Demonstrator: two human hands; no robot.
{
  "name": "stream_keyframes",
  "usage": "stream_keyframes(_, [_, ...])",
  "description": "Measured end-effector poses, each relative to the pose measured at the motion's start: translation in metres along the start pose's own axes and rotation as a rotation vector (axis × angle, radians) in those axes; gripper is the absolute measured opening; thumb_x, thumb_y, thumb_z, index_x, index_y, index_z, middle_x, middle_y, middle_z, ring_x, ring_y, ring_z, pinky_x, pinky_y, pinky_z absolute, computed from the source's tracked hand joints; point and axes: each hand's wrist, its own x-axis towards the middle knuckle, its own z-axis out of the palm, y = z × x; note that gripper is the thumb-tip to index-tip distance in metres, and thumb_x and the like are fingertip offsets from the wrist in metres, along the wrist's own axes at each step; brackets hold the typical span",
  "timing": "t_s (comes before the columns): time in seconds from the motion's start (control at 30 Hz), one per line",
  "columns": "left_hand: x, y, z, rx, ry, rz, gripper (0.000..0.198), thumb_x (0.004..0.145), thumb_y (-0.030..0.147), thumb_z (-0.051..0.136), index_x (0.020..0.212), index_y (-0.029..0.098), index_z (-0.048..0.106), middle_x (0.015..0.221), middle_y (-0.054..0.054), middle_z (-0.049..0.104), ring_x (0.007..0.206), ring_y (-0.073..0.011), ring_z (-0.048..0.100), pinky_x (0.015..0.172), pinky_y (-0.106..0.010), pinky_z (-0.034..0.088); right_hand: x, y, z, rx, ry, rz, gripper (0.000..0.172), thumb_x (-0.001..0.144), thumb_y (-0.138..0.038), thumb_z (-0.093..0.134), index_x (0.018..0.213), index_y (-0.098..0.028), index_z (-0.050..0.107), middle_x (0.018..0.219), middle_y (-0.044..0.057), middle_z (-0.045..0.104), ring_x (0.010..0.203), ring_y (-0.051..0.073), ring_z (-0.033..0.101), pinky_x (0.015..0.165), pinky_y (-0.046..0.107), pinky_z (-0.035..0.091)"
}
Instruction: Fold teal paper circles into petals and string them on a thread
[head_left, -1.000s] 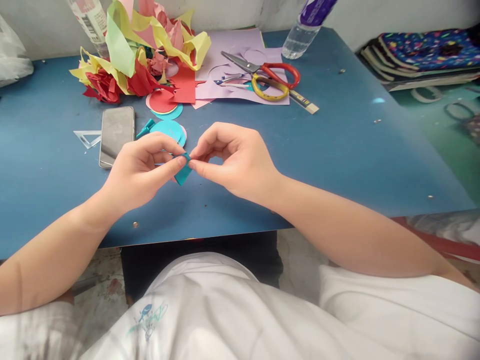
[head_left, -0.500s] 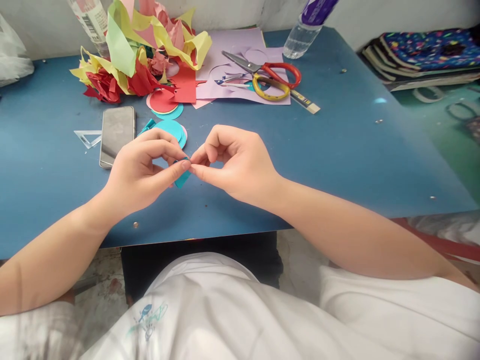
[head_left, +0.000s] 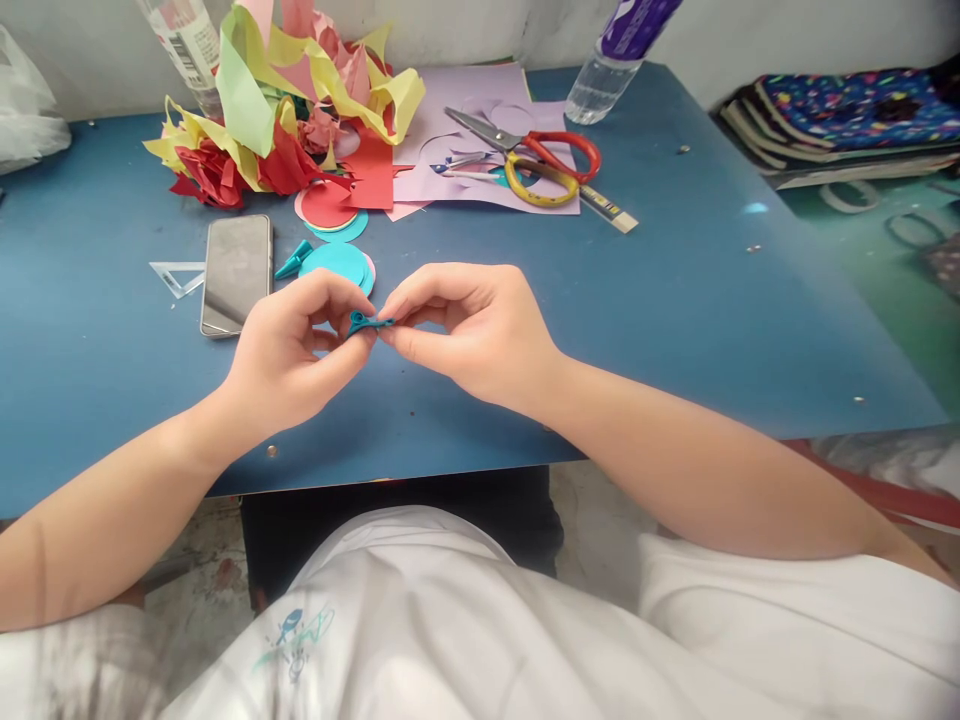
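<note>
A small piece of blue paper (head_left: pixel 363 321), curled at one end, is pinched between both hands just above the table. My left hand (head_left: pixel 289 350) is closed, thumb and fingertips on its left part. From the other side, my right hand (head_left: pixel 472 330) grips its right end between thumb and forefinger. Just behind the fingers lies a stack of blue paper circles (head_left: pixel 337 263), a pink one showing at its edge. Beside the stack is a small rolled blue paper cone (head_left: pixel 292 259). More circles, a red one (head_left: pixel 327 204) on top, lie farther back.
A phone (head_left: pixel 238 275) and a clear set square (head_left: pixel 177 279) lie left of the hands. Behind are crumpled coloured paper scraps (head_left: pixel 247 90), purple paper sheets (head_left: pixel 480 90), scissors (head_left: pixel 551 168), a cutter (head_left: pixel 609 209) and a water bottle (head_left: pixel 607 75). Books (head_left: pixel 832 115) are stacked at right.
The blue paper has turned between my fingers; its flat side hung down before, and now its curled edge shows. My left hand has shifted slightly right, uncovering the blue cone.
</note>
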Motion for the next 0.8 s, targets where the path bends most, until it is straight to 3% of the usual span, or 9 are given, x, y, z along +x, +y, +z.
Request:
stream_keyframes(0.17, [0.0013, 0.0013, -0.0037, 0.066, 0.014, 0.171, 0.036, 0.075, 0.004, 0.082, 0.102, 0.027, 0.084, 0.085, 0.002, 0.072, 0.072, -0.0124, 0.063, 0.059, -0.027, 0.053, 0.0, -0.003, 0.0012, -0.02, -0.019, -0.068, 0.011, 0.087, -0.016, 0.092, 0.091, -0.025, 0.088, 0.095, -0.002, 0.087, 0.09, 0.02, 0.082, 0.089, 0.037, 0.075])
stream_keyframes(0.3, [-0.0007, 0.0005, -0.005, -0.085, -0.046, 0.125, 0.041, 0.084, -0.002, 0.083, 0.113, 0.026, 0.088, 0.098, -0.001, 0.08, 0.082, -0.0149, 0.069, 0.065, -0.029, 0.058, 0.0007, -0.0013, 0.0007, -0.04, -0.03, -0.118, 0.011, 0.088, -0.016, 0.091, 0.091, -0.025, 0.086, 0.093, -0.002, 0.086, 0.087, 0.019, 0.081, 0.085, 0.037, 0.073])
stream_keyframes(0.4, [0.0001, 0.0018, -0.005, -0.146, -0.066, 0.105, 0.037, 0.09, -0.002, 0.081, 0.113, 0.026, 0.088, 0.097, -0.001, 0.081, 0.077, -0.0136, 0.068, 0.062, -0.029, 0.056, 0.0007, -0.0014, 0.0003, -0.085, -0.029, -0.135, 0.008, 0.091, -0.019, 0.089, 0.093, -0.025, 0.084, 0.094, -0.002, 0.085, 0.086, 0.02, 0.08, 0.084, 0.038, 0.073])
stream_keyframes(0.57, [0.0043, 0.001, -0.0051, 0.026, -0.047, 0.196, 0.031, 0.078, 0.001, 0.082, 0.095, 0.026, 0.078, 0.082, 0.002, 0.068, 0.073, -0.0122, 0.06, 0.059, -0.029, 0.046, -0.0024, -0.004, 0.0033, -0.17, -0.054, -0.129, 0.003, 0.093, -0.022, 0.081, 0.094, -0.025, 0.082, 0.096, -0.001, 0.084, 0.087, 0.02, 0.079, 0.087, 0.04, 0.074])
stream_keyframes(0.8, [-0.0001, -0.0027, -0.0041, 0.074, -0.044, 0.146, 0.021, 0.089, 0.013, 0.086, 0.098, 0.028, 0.074, 0.089, -0.001, 0.071, 0.08, -0.0179, 0.065, 0.061, -0.035, 0.051, -0.0055, -0.0027, 0.0073, -0.078, -0.022, -0.076, 0.01, 0.092, -0.023, 0.083, 0.101, -0.026, 0.08, 0.096, -0.003, 0.08, 0.087, 0.02, 0.077, 0.087, 0.04, 0.075])
